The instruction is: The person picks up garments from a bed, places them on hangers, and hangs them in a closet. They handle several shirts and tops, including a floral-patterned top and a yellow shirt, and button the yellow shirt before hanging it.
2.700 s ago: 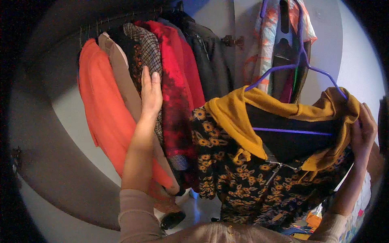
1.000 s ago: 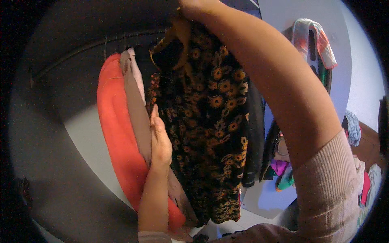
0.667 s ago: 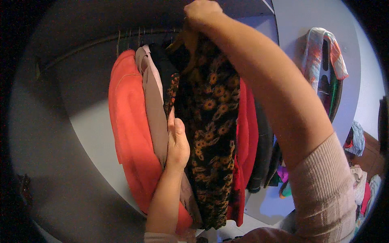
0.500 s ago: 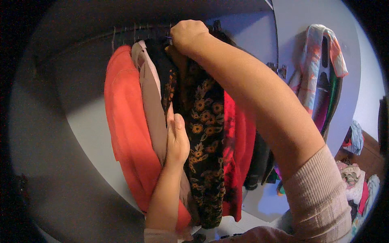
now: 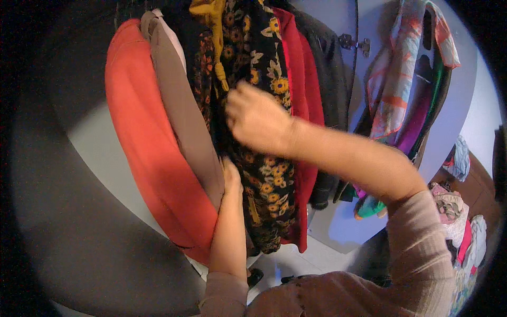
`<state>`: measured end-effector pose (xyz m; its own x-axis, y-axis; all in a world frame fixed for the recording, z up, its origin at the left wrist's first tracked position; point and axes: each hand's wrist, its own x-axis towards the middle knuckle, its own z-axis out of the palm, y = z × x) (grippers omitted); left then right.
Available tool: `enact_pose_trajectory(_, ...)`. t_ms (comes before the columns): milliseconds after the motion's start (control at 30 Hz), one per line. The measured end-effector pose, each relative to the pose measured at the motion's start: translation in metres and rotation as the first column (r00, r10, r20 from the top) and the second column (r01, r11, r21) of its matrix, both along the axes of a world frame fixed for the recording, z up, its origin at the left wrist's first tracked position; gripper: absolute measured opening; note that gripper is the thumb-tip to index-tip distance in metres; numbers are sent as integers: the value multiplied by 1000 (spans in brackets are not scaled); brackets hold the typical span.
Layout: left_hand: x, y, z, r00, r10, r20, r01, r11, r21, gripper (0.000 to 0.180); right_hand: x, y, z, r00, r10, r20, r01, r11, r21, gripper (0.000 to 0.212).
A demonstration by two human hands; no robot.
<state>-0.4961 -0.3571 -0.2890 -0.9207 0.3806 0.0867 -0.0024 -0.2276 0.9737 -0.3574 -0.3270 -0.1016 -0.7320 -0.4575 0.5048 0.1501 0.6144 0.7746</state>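
A black jacket with yellow flowers point(image 5: 272, 182) hangs in the wardrobe, a mustard drawstring point(image 5: 219, 50) dangling at its top. My right hand point(image 5: 259, 119) lies against the jacket's front, its fingers curled and slightly blurred. What the fingertips grip, if anything, is hidden. Lower down, my left hand point(image 5: 232, 179) is pushed edge-on between the floral jacket and a taupe garment point(image 5: 185, 111). Its fingers look stretched out, though partly covered by the cloth. Left of the taupe garment hangs a coral garment point(image 5: 145, 127), which my left forearm touches.
Red point(image 5: 309, 84) and black point(image 5: 330, 74) garments hang right of the floral jacket. On the open door point(image 5: 346, 219), with its metal hinge point(image 5: 356, 44), hang a patterned scarf point(image 5: 404, 68) and other cloths. Clothes point(image 5: 454, 211) are piled at the far right.
My right hand has come down from the hanging rail to the floral jacket's front. The view has tilted lower, so the clothes sit higher in it. My left hand stays between the garments.
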Motion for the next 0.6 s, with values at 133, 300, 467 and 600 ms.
enact_pose_trajectory(133,-4,-19,-5,985,-157,70,144,976,164,64,-38,7,-87,945,299,136,-269,942,-198,14)
enact_pose_trajectory(300,-35,-54,-24,998,-58,24,54,990,131,67,-92,2,-114,897,80,436,38,966,-256,26)
enact_pose_trajectory(467,-30,-62,-20,962,205,182,-169,966,-195,75,-148,28,-154,884,-80,461,169,973,-155,47)
enact_pose_trajectory(600,-44,-88,-27,965,208,158,-187,973,-138,78,-212,39,-175,792,508,338,-212,748,-629,47)
